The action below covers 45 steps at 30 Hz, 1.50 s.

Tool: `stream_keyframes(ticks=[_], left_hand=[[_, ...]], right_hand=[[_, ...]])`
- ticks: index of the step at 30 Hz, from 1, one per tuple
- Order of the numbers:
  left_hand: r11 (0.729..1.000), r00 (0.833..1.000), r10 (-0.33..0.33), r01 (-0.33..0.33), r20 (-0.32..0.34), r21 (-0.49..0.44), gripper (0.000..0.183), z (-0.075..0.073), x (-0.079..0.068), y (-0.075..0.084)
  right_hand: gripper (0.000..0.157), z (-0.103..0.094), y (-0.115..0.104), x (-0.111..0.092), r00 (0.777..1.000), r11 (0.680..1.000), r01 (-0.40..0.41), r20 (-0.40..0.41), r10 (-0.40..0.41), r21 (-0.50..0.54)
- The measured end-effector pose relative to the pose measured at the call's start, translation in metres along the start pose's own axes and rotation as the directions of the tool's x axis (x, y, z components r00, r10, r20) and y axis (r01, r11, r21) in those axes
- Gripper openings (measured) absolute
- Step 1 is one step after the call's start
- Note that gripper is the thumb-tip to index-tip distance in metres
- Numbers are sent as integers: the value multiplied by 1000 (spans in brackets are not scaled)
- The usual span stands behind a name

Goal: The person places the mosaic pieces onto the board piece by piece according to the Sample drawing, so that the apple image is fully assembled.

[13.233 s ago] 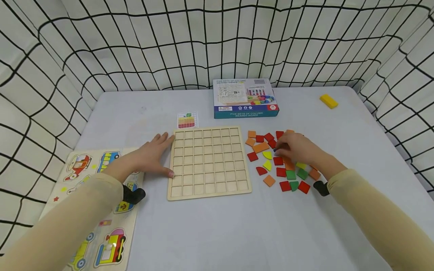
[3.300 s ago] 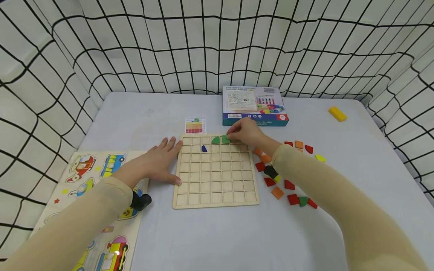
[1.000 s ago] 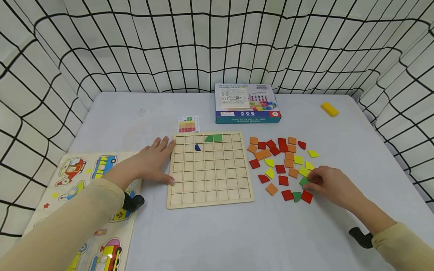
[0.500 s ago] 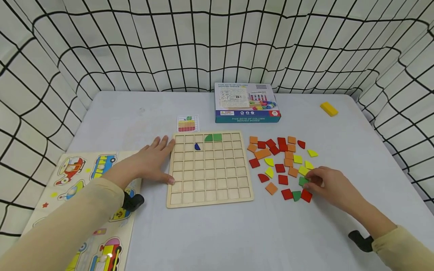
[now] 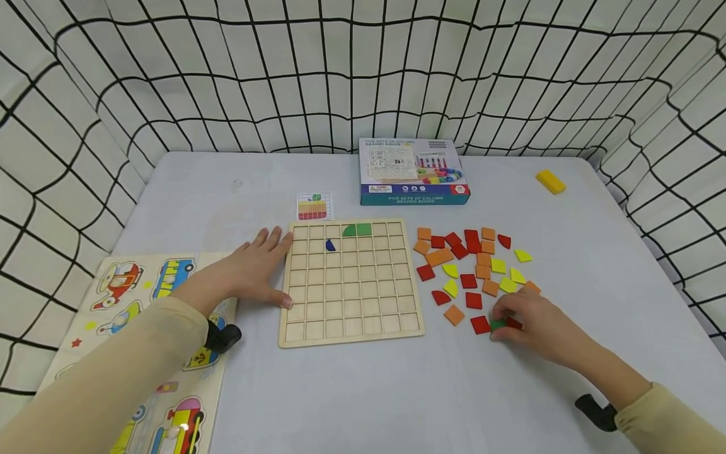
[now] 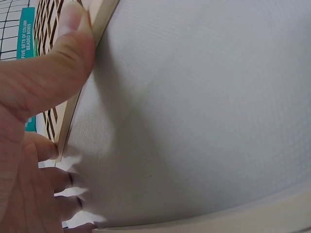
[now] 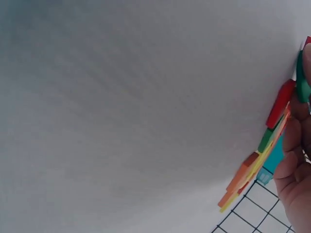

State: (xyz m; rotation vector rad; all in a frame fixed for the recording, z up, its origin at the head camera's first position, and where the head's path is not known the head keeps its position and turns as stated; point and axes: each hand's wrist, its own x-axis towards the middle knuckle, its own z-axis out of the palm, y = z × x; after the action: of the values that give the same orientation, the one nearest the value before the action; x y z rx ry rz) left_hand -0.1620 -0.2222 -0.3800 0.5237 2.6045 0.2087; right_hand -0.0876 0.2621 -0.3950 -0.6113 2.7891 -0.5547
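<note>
My right hand (image 5: 539, 328) pinches a green quarter-round tile (image 5: 496, 324) between thumb and fingers at the near side of the loose tiles. The right wrist view shows the same green tile (image 7: 302, 80) upright at the fingertips. A red square tile (image 5: 513, 322) lies partly under that hand. My left hand (image 5: 249, 271) is spread flat on the left, with thumb and fingertips at the edge of the wooden grid board (image 5: 351, 290). On the board's far rows lie a dark blue piece (image 5: 330, 246), a green quarter-round tile (image 5: 349, 231) and a green square tile (image 5: 363, 230).
Several red, orange and yellow tiles (image 5: 473, 301) lie right of the board. A small pattern card (image 5: 314, 207) sits behind it, beside a cardboard box (image 5: 414, 173). A yellow block (image 5: 550, 181) is at far right, a vehicle puzzle board (image 5: 130, 334) at left. Black netting surrounds the table.
Since the oldest frame, the blue piece and two green tiles have come onto the board. Lately my right hand moved from another green tile to the quarter-round one. The left hand stays still.
</note>
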Motion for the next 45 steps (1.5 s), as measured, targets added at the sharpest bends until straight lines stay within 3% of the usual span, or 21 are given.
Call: stream_keyframes(ticks=[3, 9, 12, 16, 21, 25, 28, 33, 45], left_hand=[[1000, 1000, 1, -1, 2, 2, 128, -1, 0, 1], [1000, 1000, -9, 8, 7, 8, 130, -1, 0, 1], [1000, 1000, -13, 13, 6, 6, 131, 0, 0, 0], [1000, 1000, -16, 16, 7, -12, 131, 1, 0, -1], [999, 1000, -21, 22, 9, -25, 130, 4, -2, -2], [1000, 1000, -7, 7, -4, -18, 129, 4, -3, -1], [1000, 1000, -3, 3, -11, -11, 129, 3, -4, 0], [1000, 1000, -9, 9, -11, -1, 127, 1, -5, 1], [1000, 1000, -13, 13, -10, -8, 126, 2, -5, 0]], right_hand=[[26, -2, 2, 0, 1000, 998, -13, 16, 12, 67], [19, -9, -8, 17, 998, 973, -8, -62, 23, 229], [16, -10, -22, 43, 998, 944, -18, -57, 39, 328], [19, -5, -45, 91, 996, 900, -89, 10, 94, 426], [22, 0, -75, 152, 982, 839, -190, 109, 157, 509], [21, 1, -92, 185, 972, 811, -235, 144, 186, 536], [19, 3, -101, 202, 970, 816, -242, 151, 190, 525], [16, 6, -111, 217, 973, 851, -225, 153, 171, 475], [17, 12, -118, 223, 970, 898, -231, 158, 184, 375]])
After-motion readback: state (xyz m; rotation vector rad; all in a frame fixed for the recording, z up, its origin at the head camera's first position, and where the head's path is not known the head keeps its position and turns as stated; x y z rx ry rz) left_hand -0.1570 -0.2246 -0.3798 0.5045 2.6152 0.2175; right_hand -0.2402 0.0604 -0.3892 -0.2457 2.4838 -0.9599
